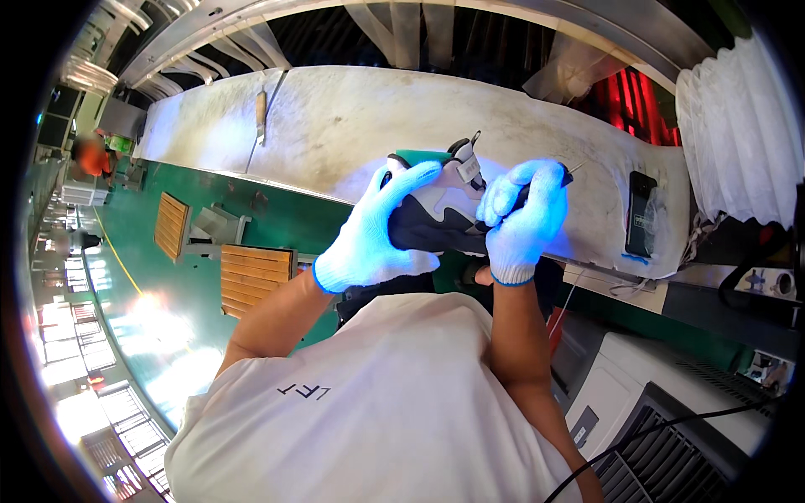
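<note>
White tee (369, 402) fills bottom of frame. Above it, center, I've got my left hand (369, 239) wrapped round the shoe (436, 214), prob to steady it, while my right hand (521, 220) pinches a thin tool (570, 173) at its heel, over the worn bench (335, 126). Phone (641, 214) sits far right.

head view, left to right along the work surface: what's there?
Small wooden piece lying on the worn white surface → left hand in a white glove gripping the shoe → right hand gloved, holding a thin dark tool → black phone near the right end.
</note>
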Demonstrator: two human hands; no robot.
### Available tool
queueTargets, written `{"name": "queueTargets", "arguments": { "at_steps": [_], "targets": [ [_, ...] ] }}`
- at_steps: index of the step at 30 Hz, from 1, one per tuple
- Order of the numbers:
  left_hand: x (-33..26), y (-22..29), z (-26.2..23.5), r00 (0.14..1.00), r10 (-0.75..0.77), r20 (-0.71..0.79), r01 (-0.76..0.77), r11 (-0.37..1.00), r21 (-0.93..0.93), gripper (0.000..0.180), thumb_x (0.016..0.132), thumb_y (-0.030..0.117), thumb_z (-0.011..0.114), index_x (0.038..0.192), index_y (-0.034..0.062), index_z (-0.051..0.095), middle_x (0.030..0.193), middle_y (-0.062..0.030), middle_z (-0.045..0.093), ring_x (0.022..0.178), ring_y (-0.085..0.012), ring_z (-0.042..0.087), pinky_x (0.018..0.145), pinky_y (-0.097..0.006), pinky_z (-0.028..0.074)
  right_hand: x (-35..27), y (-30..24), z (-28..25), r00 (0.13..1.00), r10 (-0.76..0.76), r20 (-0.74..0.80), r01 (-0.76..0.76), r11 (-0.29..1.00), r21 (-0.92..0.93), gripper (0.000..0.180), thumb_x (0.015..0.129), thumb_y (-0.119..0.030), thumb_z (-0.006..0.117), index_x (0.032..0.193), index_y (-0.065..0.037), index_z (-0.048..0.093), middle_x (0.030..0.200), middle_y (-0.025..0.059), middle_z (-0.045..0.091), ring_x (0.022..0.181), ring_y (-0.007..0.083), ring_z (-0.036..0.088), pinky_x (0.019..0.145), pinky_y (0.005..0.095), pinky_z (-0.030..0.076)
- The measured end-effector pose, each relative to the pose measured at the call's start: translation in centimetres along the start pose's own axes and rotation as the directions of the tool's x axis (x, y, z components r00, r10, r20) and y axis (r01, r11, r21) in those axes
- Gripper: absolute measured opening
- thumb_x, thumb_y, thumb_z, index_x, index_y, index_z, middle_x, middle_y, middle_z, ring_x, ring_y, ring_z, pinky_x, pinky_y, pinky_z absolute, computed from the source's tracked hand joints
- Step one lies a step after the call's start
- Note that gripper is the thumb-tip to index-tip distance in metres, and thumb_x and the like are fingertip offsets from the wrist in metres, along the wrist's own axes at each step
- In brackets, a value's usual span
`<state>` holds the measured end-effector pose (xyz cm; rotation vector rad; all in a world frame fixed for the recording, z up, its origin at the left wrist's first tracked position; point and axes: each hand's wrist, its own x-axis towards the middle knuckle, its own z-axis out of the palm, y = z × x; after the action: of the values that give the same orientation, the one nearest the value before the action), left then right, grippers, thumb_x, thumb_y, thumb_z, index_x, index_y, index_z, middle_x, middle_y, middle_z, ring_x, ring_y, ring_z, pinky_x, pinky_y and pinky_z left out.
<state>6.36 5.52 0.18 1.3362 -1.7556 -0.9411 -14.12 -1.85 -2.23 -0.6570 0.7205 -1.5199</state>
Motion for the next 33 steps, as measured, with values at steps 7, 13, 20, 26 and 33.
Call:
{"name": "queueTargets", "arguments": {
  "at_steps": [7,13,20,26,33],
  "targets": [
    [0.9,-0.9,0.0,0.961,-0.277,-0.02,0.264,0.935,-0.238,0.104,0.07,0.002,0.092,0.166,0.0105,0.053,0.151,-0.0145,0.058,0.143,-0.0329,0.056,0.127,-0.044,0.043,-0.6,1.4,1.0,0.998,-0.062,0.005,0.062,0.992,-0.108,0.039,0.117,-0.03,0.053,0.084,-0.009,0.055,0.057,0.0038,0.049,0.045,0.0177,0.046,0.046,0.0344,0.042],
    [1.9,-1.2,0.2,0.968,-0.241,-0.071,0.248,0.96,0.13,0.121,0.068,0.016,0.099,0.173,0.014,0.039,0.154,-0.0244,0.054,0.142,-0.0437,0.057,0.119,-0.05,0.052,-1.3,1.5,1.7,1.0,0.017,0.02,-0.015,0.993,-0.116,0.036,0.112,-0.021,0.059,0.08,-0.006,0.059,0.065,0.0022,0.058,0.055,0.0127,0.053,0.057,0.0304,0.044],
    [3.5,-0.2,0.8,0.944,-0.313,-0.107,0.33,0.857,0.395,0.132,0.063,0.02,0.103,0.175,0.0132,0.034,0.149,-0.021,0.059,0.136,-0.0421,0.064,0.116,-0.051,0.056,1.1,0.8,-2.9,0.991,0.128,-0.021,-0.089,0.789,0.609,0.057,0.121,-0.059,0.043,0.096,-0.012,0.065,0.064,-0.0028,0.032,0.052,0.0123,0.028,0.05,0.033,0.025],
    [3.5,0.5,2.1,0.93,-0.316,-0.188,0.366,0.849,0.382,0.125,0.062,0.031,0.103,0.171,0.0201,0.042,0.145,-0.0232,0.058,0.129,-0.0463,0.068,0.105,-0.053,0.062,0.6,1.5,-1.9,0.996,-0.04,-0.077,0.047,0.994,0.098,0.04,0.119,-0.035,0.056,0.086,-0.012,0.056,0.059,-0.0021,0.043,0.043,0.0132,0.04,0.043,0.0341,0.034],
    [4.3,-1.5,1.5,0.939,-0.304,-0.158,0.342,0.853,0.393,0.127,0.061,0.046,0.106,0.17,0.0193,0.045,0.145,-0.0256,0.06,0.131,-0.0455,0.068,0.11,-0.052,0.06,2.1,0.8,0.6,0.91,-0.099,-0.402,0.037,0.986,-0.16,0.031,0.11,-0.021,0.068,0.085,-0.008,0.053,0.062,0.0014,0.051,0.049,0.0159,0.051,0.051,0.0356,0.049]
  ]
}}
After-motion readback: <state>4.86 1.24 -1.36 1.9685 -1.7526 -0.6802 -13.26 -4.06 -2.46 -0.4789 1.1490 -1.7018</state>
